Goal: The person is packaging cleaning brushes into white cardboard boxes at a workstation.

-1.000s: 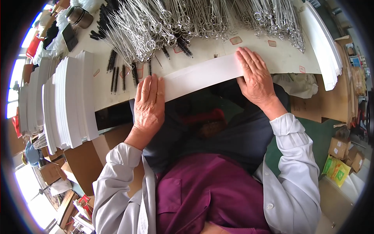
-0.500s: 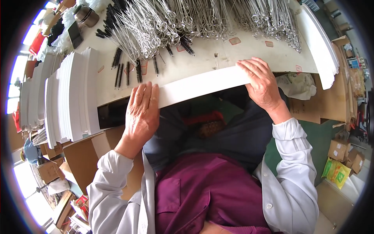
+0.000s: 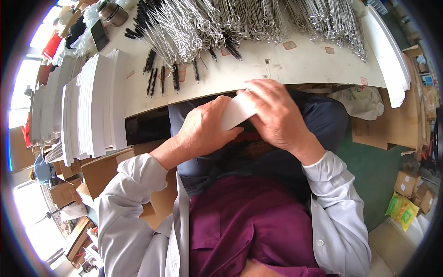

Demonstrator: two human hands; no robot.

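Note:
Over my lap, at the table's near edge, I hold a long, narrow white carton (image 3: 236,112), turned so that only a short part of it shows. My left hand (image 3: 199,123) is closed round its left side, with the thumb underneath. My right hand (image 3: 280,115) grips the upper right end with bent, slightly blurred fingers. Whether the carton is flat or opened up, I cannot tell. Beyond my hands, several loose black-bristled wire brushes (image 3: 176,77) lie on the table (image 3: 221,76).
A big heap of wire brushes with looped metal handles (image 3: 249,23) covers the table's back. Stacked flat white cartons stand at the left (image 3: 92,106) and right (image 3: 385,55). A metal flask (image 3: 113,14) and a dark phone (image 3: 98,35) sit at the far left.
My hands have come together from the two ends of the white carton. The carton has swung from lying lengthwise across the table edge to nearly end-on above my lap.

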